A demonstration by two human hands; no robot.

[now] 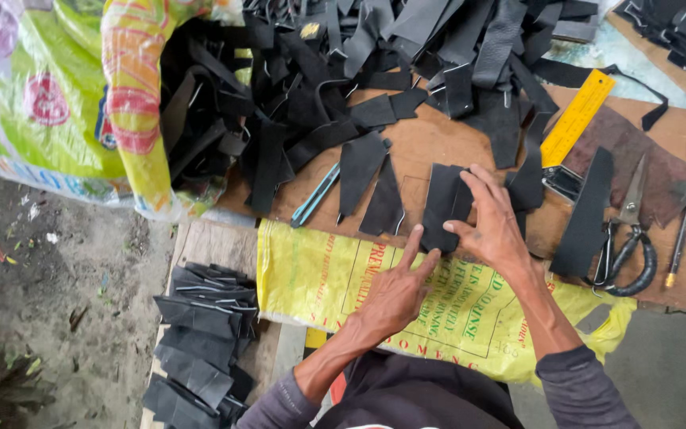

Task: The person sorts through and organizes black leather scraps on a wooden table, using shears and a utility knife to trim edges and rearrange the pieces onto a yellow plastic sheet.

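The wooden bench (438, 151) runs across the upper half of the view, and a large heap of black strips (406, 56) covers its far side, spilling from a bright printed sack (57, 103) at the left. A yellow woven sack (319, 270) hangs over the near edge of the bench. Below it, on a lower plank, lies a stack of cut black pieces (200, 334), laid one over another.

The work in hand appears to be squaring up a small bundle of cut pieces. The bundle of black pieces (442, 202) lies flat on the bench near its front edge. The right hand (494, 226) rests on it with fingers spread, pressing down rather than clenching. The left hand (395, 290) lies open on the yellow sack, its forefinger and thumb touching the bundle's near edge; it grasps nothing.

Two more tapered black pieces (371, 183) lie just left of the bundle, and a blue-handled knife (315, 195) beside them. To the right are a yellow ruler (577, 115), a long black strip (589, 210), scissors (625, 238) and a slim tool with a brass tip (681, 234).

Judging by this, the next move calls for an even press on the bundle so its edges stay flush, and a firm pinch before any lift.
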